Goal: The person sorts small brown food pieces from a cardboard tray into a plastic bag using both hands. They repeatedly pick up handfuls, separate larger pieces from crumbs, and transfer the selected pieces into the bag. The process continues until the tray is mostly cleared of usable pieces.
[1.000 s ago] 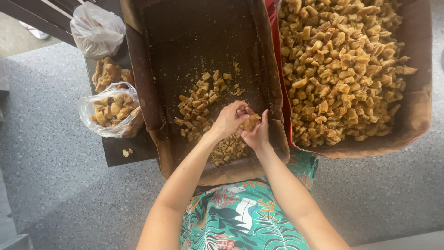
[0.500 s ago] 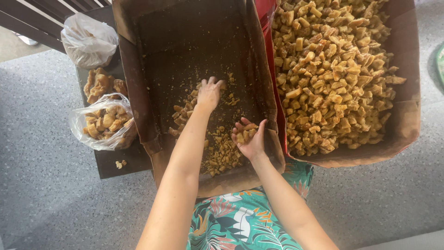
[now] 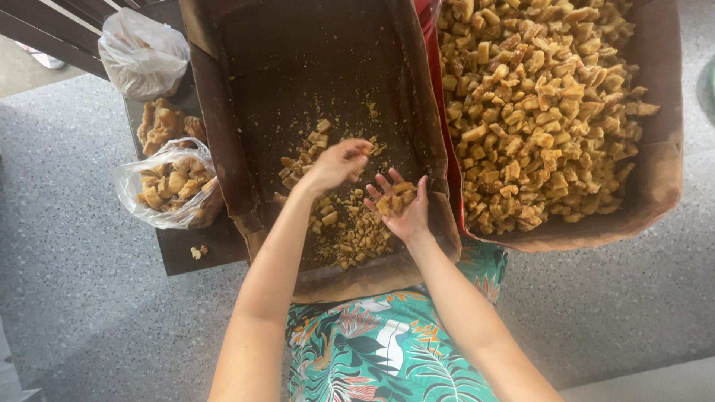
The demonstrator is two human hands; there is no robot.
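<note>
A brown paper-lined box (image 3: 223, 149) lies in front of me with a small pile of golden fried chunks (image 3: 350, 231) on its floor. My right hand (image 3: 401, 212) rests palm up over the box's near right corner, cupping several chunks. Just to its left, my left hand (image 3: 335, 165) hovers over the pile with its fingers gathered around a chunk at the fingertips. The two hands are close together but apart.
A second lined box (image 3: 655, 179) on the right is heaped with fried chunks (image 3: 544, 112). On the left, a dark low table (image 3: 205, 249) carries a clear bag of chunks (image 3: 175, 186), loose pieces (image 3: 160, 123) and a knotted white bag (image 3: 141, 52). Speckled grey floor lies all around.
A second ago both hands were joined over the pile. My left hand reached forward, then drew back with its fingers gathered. My right hand has turned palm up with chunks in it.
</note>
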